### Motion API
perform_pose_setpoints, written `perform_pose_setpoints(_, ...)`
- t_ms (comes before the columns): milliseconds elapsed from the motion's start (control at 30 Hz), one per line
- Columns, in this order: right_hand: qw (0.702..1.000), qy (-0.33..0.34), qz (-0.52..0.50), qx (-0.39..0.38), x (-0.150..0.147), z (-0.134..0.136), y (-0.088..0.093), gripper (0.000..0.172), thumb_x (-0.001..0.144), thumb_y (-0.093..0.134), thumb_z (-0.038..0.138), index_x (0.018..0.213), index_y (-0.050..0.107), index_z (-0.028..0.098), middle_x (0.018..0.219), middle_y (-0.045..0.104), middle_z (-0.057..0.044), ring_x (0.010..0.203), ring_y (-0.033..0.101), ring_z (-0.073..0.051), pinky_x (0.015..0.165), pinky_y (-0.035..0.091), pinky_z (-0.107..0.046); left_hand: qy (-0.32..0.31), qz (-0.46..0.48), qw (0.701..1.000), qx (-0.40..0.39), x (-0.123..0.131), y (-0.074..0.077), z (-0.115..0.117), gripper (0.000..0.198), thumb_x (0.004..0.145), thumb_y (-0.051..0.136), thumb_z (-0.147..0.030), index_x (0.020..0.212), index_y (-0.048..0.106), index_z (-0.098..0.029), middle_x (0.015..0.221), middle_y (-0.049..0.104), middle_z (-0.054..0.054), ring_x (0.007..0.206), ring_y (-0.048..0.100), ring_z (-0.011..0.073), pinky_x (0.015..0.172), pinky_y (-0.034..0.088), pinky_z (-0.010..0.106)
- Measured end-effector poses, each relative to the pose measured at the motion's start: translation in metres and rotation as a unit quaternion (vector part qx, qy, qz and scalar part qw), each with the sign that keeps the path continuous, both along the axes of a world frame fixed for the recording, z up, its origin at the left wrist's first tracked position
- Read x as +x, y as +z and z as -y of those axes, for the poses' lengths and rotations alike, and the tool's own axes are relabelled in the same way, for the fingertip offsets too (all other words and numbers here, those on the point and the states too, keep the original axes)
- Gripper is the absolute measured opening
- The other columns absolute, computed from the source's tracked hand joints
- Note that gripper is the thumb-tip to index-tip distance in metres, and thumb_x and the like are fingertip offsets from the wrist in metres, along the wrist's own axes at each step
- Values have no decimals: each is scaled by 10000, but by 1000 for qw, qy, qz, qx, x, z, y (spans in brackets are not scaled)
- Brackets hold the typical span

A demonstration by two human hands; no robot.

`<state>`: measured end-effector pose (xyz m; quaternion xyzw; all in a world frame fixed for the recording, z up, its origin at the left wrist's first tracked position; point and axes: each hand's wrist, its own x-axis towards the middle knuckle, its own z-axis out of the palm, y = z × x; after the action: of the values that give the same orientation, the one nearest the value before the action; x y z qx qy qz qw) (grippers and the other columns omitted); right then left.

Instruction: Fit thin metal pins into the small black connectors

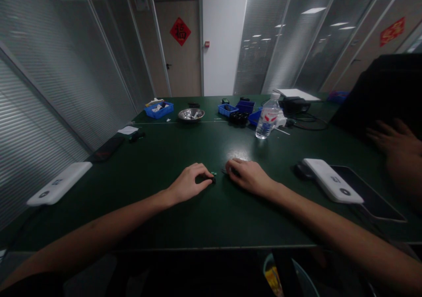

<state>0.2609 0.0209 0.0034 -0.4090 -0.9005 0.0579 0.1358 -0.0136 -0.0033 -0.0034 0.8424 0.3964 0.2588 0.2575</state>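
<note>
Near the front middle of the green table, my left hand [189,183] is closed in a pinch on a small black part [213,180]. A tiny green piece [214,174] shows right at that part, too small to make out. My right hand [247,175] rests on the table just to the right, its fingers curled together. A thin grey tip [224,171] sticks out leftward from those fingers, toward the black part but apart from it. The rest of what the right hand grips is hidden.
A water bottle [267,116] stands beyond my right hand. Farther back are a metal bowl [191,115] and blue trays [159,110]. White power banks [61,183] lie at both sides. At right, another person's hand [394,136] is by a black laptop-like panel [382,90].
</note>
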Motion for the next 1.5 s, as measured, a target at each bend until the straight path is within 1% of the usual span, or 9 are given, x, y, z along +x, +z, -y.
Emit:
perform_pose_setpoints(233,1000,0,-20,-22,1,-1,0,115,977,581,238,1083,618,209,1023,676,-55,797,624,-174,691,399,-276,-28,-20,998,54,1,3,4,152,990,621,-255,1118,701,-232,1120,683,51,1061,627,222,943,511,397)
perform_pose_setpoints(567,999,3,-35,-24,1,-2,1,128,972,589,229,1094,622,210,1024,677,-50,812,626,-175,710,409,-276,-50,-57,995,66,0,-2,4,266,1039,545,-274,1289,635,-258,1397,635,66,1370,530,241,1137,421,475)
perform_pose_setpoints(900,999,-1,-31,-42,3,-1,3,133,968,600,227,1096,627,206,1046,681,-61,844,633,-183,749,435,-284,-64,-96,989,88,-14,5,0,283,1052,507,-257,1302,636,-239,1267,682,75,1194,619,230,1046,479,429)
perform_pose_setpoints(1000,999,-1,-35,-40,3,-1,3,131,968,603,228,1095,628,205,1044,681,-59,839,631,-181,750,439,-288,-39,-106,991,72,-43,4,-13,301,1055,489,-287,1318,631,-248,1279,669,68,1178,622,218,1023,498,405)
perform_pose_setpoints(1100,998,1,-42,-42,2,-1,4,126,969,601,223,1090,626,201,1042,680,-60,841,630,-181,761,448,-291,38,-134,988,62,-97,-2,-36,326,1042,491,-348,1317,630,-244,1292,663,70,1170,625,231,1013,504,410)
perform_pose_setpoints(1233,998,3,-45,-42,2,0,5,128,973,595,224,1095,624,195,1029,677,-61,834,628,-178,759,457,-291,227,-167,958,54,-199,-9,-73,368,984,563,-386,1301,647,-220,1286,684,84,1178,629,264,1024,485,392)
perform_pose_setpoints(1333,998,4,-47,-40,2,0,5,130,978,591,231,1098,624,195,1031,675,-60,820,625,-173,751,460,-289,379,-192,904,38,-268,-10,-90,416,948,625,-329,1330,636,-165,1154,724,64,1034,662,228,901,503,317)
perform_pose_setpoints(1400,998,3,-45,-43,2,0,5,128,979,593,239,1096,628,198,1033,677,-60,812,622,-171,739,459,-286,420,-198,885,36,-297,-9,-94,385,933,643,-275,1286,663,-122,1092,724,51,973,645,216,851,492,304)
perform_pose_setpoints(1500,998,2,-42,-46,3,0,5,134,982,593,250,1102,631,202,1033,677,-61,805,620,-172,726,456,-285,440,-202,874,44,-310,-8,-94,359,923,665,-255,1248,689,-105,1095,711,35,951,618,198,848,476,291)
